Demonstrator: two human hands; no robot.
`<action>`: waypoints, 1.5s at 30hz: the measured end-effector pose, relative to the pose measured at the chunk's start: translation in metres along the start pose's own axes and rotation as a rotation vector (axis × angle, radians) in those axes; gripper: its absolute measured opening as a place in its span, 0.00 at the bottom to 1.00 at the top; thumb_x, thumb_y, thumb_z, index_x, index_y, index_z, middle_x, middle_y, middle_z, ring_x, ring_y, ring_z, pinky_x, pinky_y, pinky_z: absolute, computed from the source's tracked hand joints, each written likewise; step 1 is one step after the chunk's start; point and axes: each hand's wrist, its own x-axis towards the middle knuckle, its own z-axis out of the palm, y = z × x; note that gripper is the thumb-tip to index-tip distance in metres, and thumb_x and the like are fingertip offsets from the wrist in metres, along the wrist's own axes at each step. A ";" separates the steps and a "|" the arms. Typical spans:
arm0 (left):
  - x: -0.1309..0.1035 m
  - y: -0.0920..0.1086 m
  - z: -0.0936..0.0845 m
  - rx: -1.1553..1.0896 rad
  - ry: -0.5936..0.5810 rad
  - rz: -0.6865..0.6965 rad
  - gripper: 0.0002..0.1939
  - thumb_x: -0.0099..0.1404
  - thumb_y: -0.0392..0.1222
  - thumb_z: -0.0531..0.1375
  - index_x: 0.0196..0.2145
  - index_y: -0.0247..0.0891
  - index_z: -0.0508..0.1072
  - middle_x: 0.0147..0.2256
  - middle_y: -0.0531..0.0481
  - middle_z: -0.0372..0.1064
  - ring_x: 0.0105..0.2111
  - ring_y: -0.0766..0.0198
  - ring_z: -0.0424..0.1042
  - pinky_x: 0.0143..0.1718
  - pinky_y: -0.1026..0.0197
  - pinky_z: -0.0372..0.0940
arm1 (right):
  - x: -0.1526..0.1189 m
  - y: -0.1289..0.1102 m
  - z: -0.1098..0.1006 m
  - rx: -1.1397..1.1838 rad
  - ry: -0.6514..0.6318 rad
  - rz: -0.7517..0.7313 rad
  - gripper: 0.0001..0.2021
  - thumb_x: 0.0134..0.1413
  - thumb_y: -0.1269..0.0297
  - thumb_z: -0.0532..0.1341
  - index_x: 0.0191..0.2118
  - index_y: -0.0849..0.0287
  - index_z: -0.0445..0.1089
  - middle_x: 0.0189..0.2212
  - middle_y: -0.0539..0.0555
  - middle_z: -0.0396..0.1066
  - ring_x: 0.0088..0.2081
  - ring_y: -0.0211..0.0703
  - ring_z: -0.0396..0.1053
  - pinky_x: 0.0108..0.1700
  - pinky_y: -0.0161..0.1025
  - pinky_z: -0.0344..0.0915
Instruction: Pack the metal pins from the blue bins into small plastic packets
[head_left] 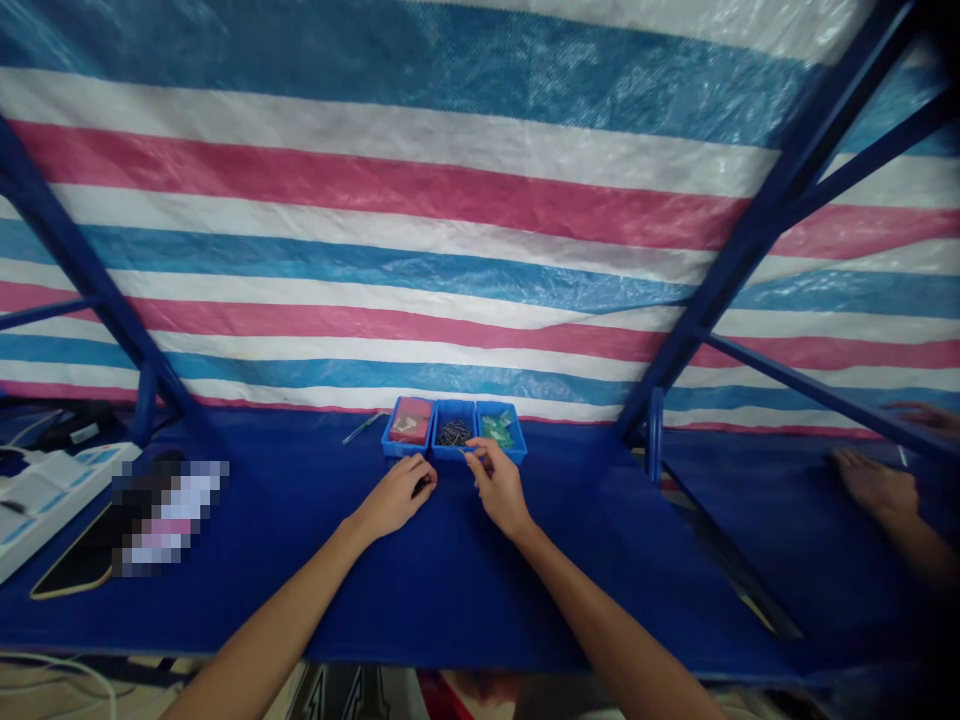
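My left hand rests near the table top with its fingers curled around something small and dark that I cannot make out. Just in front of the middle blue bin, my right hand pinches a thin, small screw between thumb and forefinger. Dark metal screws lie heaped in that middle bin. To its left stands a blue bin with a pinkish-red packet inside. The blue bin on the right holds green and clear plastic bags.
A pen-like stick lies left of the bins. Farther left are a phone and a white power strip with cables. Blue metal posts slant up on both sides. At the far right, another person's hands are visible.
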 end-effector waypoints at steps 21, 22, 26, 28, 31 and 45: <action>-0.001 -0.003 0.002 -0.027 0.008 -0.011 0.07 0.77 0.40 0.54 0.42 0.42 0.72 0.41 0.48 0.68 0.43 0.58 0.70 0.46 0.57 0.67 | 0.005 0.000 0.002 0.451 -0.082 0.353 0.18 0.57 0.48 0.68 0.43 0.54 0.66 0.27 0.43 0.66 0.19 0.33 0.63 0.16 0.28 0.54; -0.001 -0.003 0.002 -0.028 0.009 -0.008 0.07 0.77 0.40 0.54 0.42 0.42 0.72 0.41 0.48 0.69 0.43 0.58 0.70 0.46 0.57 0.67 | 0.005 0.000 0.002 0.436 -0.088 0.365 0.18 0.58 0.47 0.67 0.42 0.54 0.66 0.25 0.42 0.64 0.18 0.32 0.61 0.16 0.28 0.53; -0.001 -0.003 0.002 -0.024 0.012 -0.001 0.08 0.77 0.41 0.54 0.42 0.42 0.72 0.41 0.48 0.69 0.43 0.57 0.70 0.46 0.56 0.67 | 0.005 0.000 0.003 0.452 -0.092 0.390 0.17 0.57 0.48 0.67 0.40 0.54 0.67 0.25 0.42 0.63 0.19 0.31 0.58 0.16 0.27 0.52; -0.001 -0.003 0.001 -0.020 0.016 0.002 0.08 0.77 0.41 0.54 0.42 0.42 0.72 0.41 0.48 0.69 0.42 0.57 0.70 0.45 0.56 0.67 | 0.005 0.000 0.004 0.482 -0.088 0.392 0.17 0.55 0.49 0.69 0.39 0.54 0.67 0.28 0.44 0.65 0.20 0.31 0.60 0.16 0.27 0.52; -0.001 -0.002 0.001 -0.014 0.012 0.005 0.08 0.77 0.41 0.54 0.42 0.42 0.72 0.41 0.48 0.69 0.43 0.57 0.70 0.45 0.57 0.67 | 0.005 0.000 0.005 0.496 -0.081 0.395 0.17 0.52 0.51 0.70 0.41 0.54 0.69 0.33 0.46 0.69 0.22 0.33 0.64 0.17 0.28 0.54; -0.002 -0.004 0.002 -0.021 0.016 -0.008 0.05 0.76 0.42 0.57 0.43 0.43 0.72 0.41 0.49 0.69 0.41 0.58 0.70 0.45 0.56 0.68 | 0.008 -0.001 -0.001 0.378 -0.076 0.177 0.26 0.61 0.50 0.66 0.62 0.49 0.66 0.51 0.57 0.74 0.28 0.40 0.74 0.19 0.32 0.65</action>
